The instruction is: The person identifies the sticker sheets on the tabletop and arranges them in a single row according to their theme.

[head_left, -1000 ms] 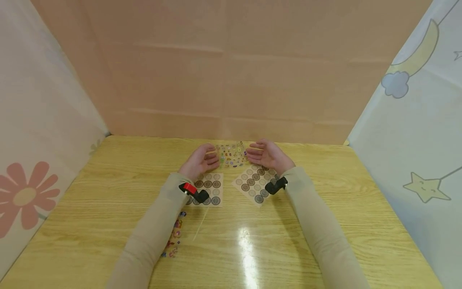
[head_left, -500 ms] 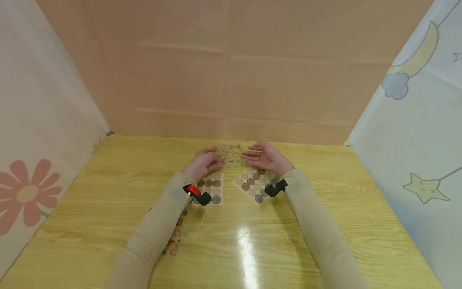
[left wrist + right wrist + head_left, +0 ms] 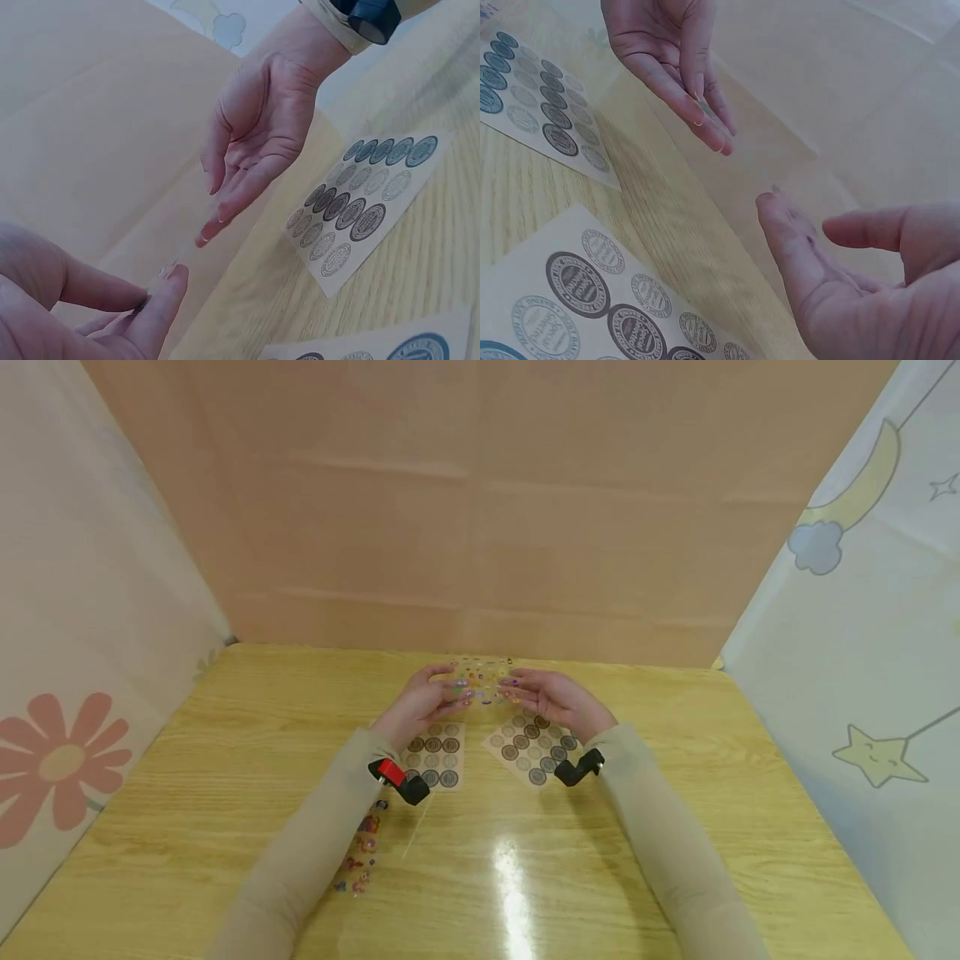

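A clear sticker sheet (image 3: 483,677) dotted with small colourful stickers is held level above the far part of the table, seen edge-on and faintly in both wrist views. My left hand (image 3: 420,702) pinches its left edge between thumb and fingers. Under the right edge lie the nearly straight fingers of my right hand (image 3: 568,700); its thumb (image 3: 862,227) stands apart from them in the right wrist view. Below the left hand is a sheet of round seal stickers (image 3: 442,760). A second seal sticker sheet (image 3: 528,747) lies slanted below the right hand.
Another clear sheet with colourful stickers (image 3: 363,852) lies partly hidden under the left forearm. The wooden table (image 3: 675,777) ends at a plain back wall (image 3: 480,527). Patterned side walls (image 3: 885,652) stand left and right. A bright reflection shows near the front middle.
My left hand has moved right and taken hold of the clear sheet's left edge. The right hand's fingers have come under its right edge. The seal sheets have stayed put.
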Demonstrator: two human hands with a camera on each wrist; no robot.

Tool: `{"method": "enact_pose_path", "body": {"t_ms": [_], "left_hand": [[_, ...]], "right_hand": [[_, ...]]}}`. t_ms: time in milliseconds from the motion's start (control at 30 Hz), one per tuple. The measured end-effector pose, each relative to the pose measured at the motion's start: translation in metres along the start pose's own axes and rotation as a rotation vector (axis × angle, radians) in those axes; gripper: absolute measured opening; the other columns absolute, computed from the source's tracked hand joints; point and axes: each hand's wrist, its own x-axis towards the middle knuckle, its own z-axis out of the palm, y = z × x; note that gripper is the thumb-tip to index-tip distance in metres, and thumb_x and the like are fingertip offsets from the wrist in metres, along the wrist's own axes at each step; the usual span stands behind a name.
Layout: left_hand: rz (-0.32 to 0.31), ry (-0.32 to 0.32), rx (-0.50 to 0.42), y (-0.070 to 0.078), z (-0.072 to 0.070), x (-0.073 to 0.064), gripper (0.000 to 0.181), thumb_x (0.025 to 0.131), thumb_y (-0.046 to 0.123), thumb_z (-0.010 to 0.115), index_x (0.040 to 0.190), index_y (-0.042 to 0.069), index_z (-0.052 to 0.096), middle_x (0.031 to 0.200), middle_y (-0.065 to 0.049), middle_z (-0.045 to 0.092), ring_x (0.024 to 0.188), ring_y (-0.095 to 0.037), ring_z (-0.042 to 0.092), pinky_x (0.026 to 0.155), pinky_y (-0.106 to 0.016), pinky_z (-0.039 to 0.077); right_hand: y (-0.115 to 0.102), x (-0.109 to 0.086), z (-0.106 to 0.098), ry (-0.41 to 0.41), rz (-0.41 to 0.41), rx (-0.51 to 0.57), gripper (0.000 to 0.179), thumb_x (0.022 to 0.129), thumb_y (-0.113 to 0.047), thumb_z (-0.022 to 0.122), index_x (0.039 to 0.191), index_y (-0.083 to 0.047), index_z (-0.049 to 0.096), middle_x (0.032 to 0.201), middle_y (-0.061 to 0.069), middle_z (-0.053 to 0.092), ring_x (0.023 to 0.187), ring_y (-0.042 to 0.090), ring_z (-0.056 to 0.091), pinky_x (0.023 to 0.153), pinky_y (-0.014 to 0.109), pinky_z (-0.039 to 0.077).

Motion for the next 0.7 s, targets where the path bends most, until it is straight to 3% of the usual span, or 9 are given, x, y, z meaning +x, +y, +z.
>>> {"method": "enact_pose_path", "body": {"t_ms": [133, 300, 500, 700], "left_hand": [[0.016, -0.025, 0.004, 0.001, -0.001, -0.010, 0.058, 0.095, -0.012, 0.045, 0.146, 0.009, 0.028, 0.134, -0.020, 0.049, 0.113, -0.031, 0.058, 0.088, -0.033, 0.053], [0.032, -0.080, -0.048, 0.005, -0.005, -0.024, 0.069, 0.093, -0.014, 0.048, 0.151, 0.012, 0.019, 0.135, -0.020, 0.047, 0.112, -0.031, 0.058, 0.090, -0.034, 0.052], [0.050, -0.098, 0.005, 0.010, -0.014, -0.037, 0.047, 0.096, 0.002, 0.055, 0.140, 0.002, 0.039, 0.120, -0.015, 0.057, 0.097, -0.021, 0.062, 0.084, -0.028, 0.054], [0.049, -0.085, 0.055, 0.015, -0.021, -0.050, 0.044, 0.094, 0.007, 0.060, 0.136, 0.001, 0.045, 0.110, -0.013, 0.064, 0.094, -0.021, 0.066, 0.083, -0.028, 0.054]], "right_hand": [[0.003, -0.007, 0.005, -0.020, -0.020, -0.058, 0.051, 0.103, -0.001, 0.038, 0.151, -0.001, 0.020, 0.149, 0.021, 0.033, 0.115, 0.020, 0.058, 0.090, 0.027, 0.050], [0.001, -0.017, 0.013, 0.003, -0.036, -0.011, 0.053, 0.101, 0.003, 0.041, 0.150, 0.001, 0.022, 0.145, 0.025, 0.036, 0.113, 0.025, 0.059, 0.094, 0.031, 0.048], [0.001, -0.029, 0.024, 0.009, -0.039, -0.023, 0.056, 0.098, 0.005, 0.044, 0.149, 0.003, 0.021, 0.132, 0.025, 0.051, 0.102, 0.024, 0.065, 0.091, 0.030, 0.050], [0.004, -0.044, 0.035, -0.016, -0.035, -0.068, 0.050, 0.100, 0.003, 0.041, 0.147, 0.004, 0.026, 0.129, 0.024, 0.054, 0.100, 0.023, 0.066, 0.094, 0.034, 0.047]]}}
